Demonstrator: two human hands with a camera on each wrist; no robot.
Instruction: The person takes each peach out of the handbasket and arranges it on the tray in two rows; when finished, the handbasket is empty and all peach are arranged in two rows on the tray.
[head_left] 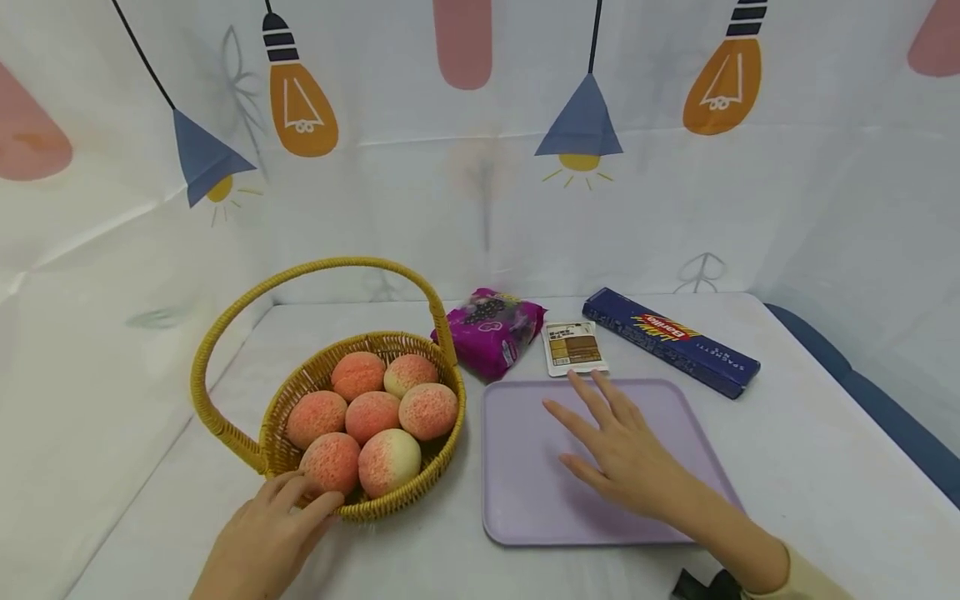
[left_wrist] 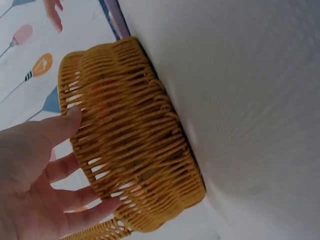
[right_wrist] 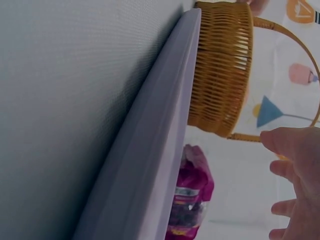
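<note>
A wicker basket [head_left: 360, 504] with a tall arched handle stands at the left, filled with several pink-and-cream peaches [head_left: 372, 417]. My left hand [head_left: 266, 533] is at the basket's near rim, its fingertips beside the closest peach. In the left wrist view, that hand's thumb and fingers [left_wrist: 87, 212] spread along the woven rim. Over the lilac tray [head_left: 517, 500], my right hand [head_left: 626, 458] hovers with spread fingers and holds nothing. The right wrist view shows its fingers apart, above the tray's edge [right_wrist: 150, 165].
Behind the tray lie a purple packet [head_left: 495, 333], a small white-and-brown sachet [head_left: 574, 348] and a blue spaghetti box [head_left: 667, 340]. A blue chair [head_left: 862, 383] stands beyond the table's right edge. A patterned white cloth [head_left: 480, 208] hangs behind.
</note>
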